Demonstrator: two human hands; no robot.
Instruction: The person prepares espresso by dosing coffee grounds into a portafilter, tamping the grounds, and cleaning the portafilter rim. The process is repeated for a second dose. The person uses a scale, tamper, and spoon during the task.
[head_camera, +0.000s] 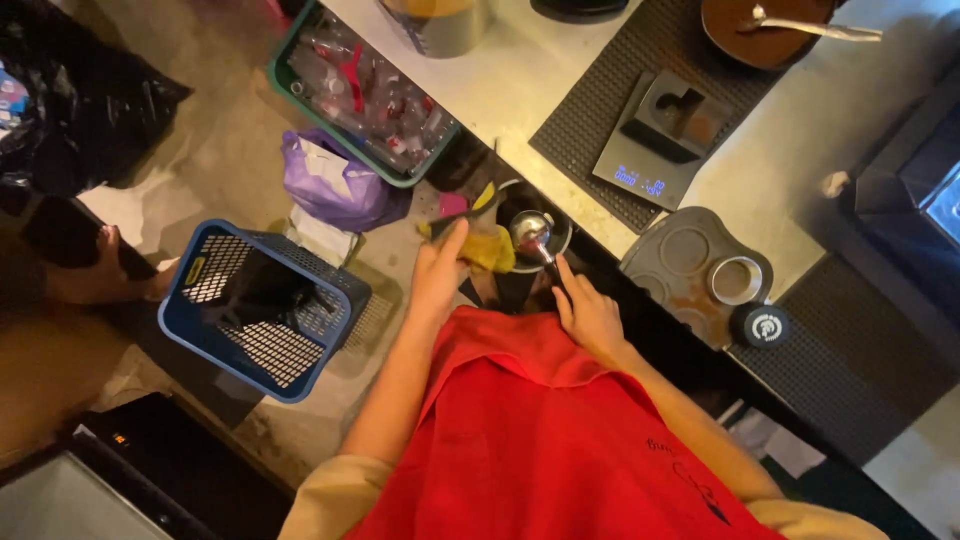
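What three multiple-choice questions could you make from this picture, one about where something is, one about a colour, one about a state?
1. Where is the blue basket?
A. On the counter
B. On the floor, to the person's left
C. In the right hand

2. What colour is the cloth by the left hand?
A. Yellow
B. White
C. Black

3. What state is the digital scale in?
A. Dark
B. Covered by a cloth
C. Switched on, display lit

Answers: 1 B, it stands on the floor left of the red apron. 2 A, the cloth shows yellow beside the metal portafilter near the right hand. 3 C, blue digits glow on its display.
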